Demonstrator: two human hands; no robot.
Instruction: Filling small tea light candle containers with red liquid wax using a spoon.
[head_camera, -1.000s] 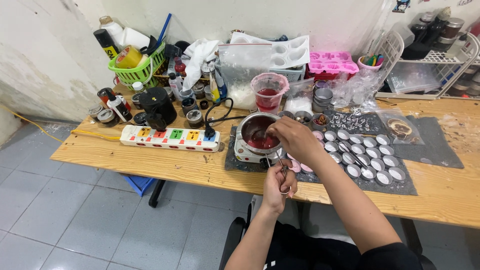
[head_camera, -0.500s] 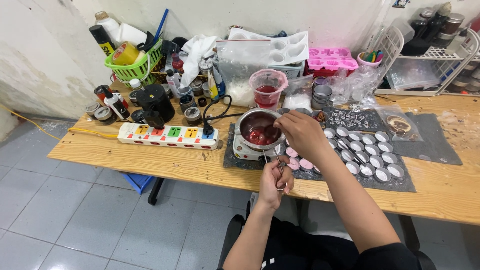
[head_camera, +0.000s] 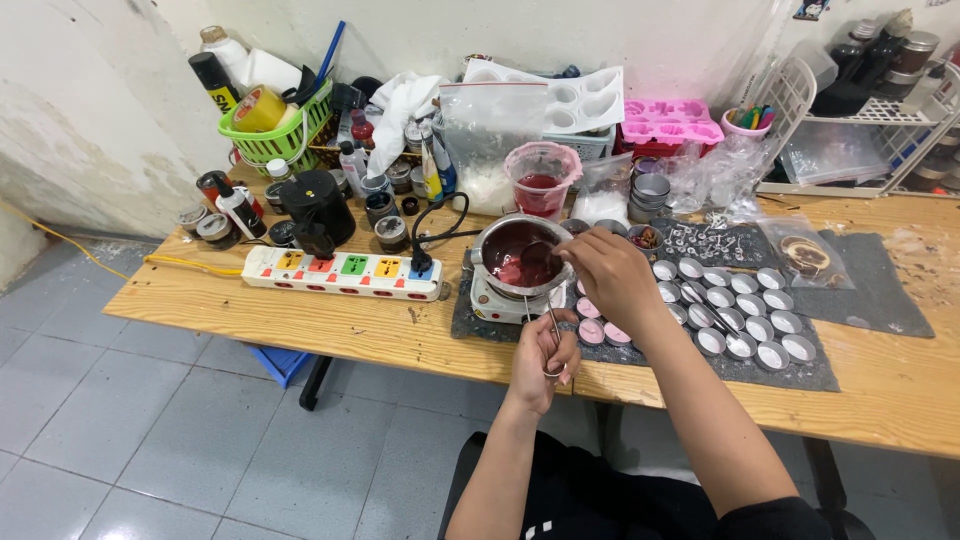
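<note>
A small metal pot (head_camera: 505, 232) of dark red liquid sits on a white hot plate (head_camera: 492, 298) on a wooden table (head_camera: 350, 318). My right hand (head_camera: 612, 275) holds a metal spoon (head_camera: 538, 254) whose bowl dips into the red liquid. My left hand (head_camera: 545, 351), at the table's near edge, grips a thin metal tool (head_camera: 552, 322) that points up toward the pot. Right of the pot, several small round metal cups (head_camera: 745, 308) stand in rows on a dark mat (head_camera: 800, 375); a few near my hands hold pink fill (head_camera: 592, 331).
A white power strip (head_camera: 340, 272) with coloured sockets lies left of the hot plate. A plastic cup of red liquid (head_camera: 540, 180), bottles, jars, a green basket (head_camera: 272, 130) and pink moulds (head_camera: 670, 120) crowd the back. A wire rack (head_camera: 860, 150) stands far right.
My right hand has shifted slightly right over the pot with the spoon in the liquid. My left hand stays at the table edge with its tool.
</note>
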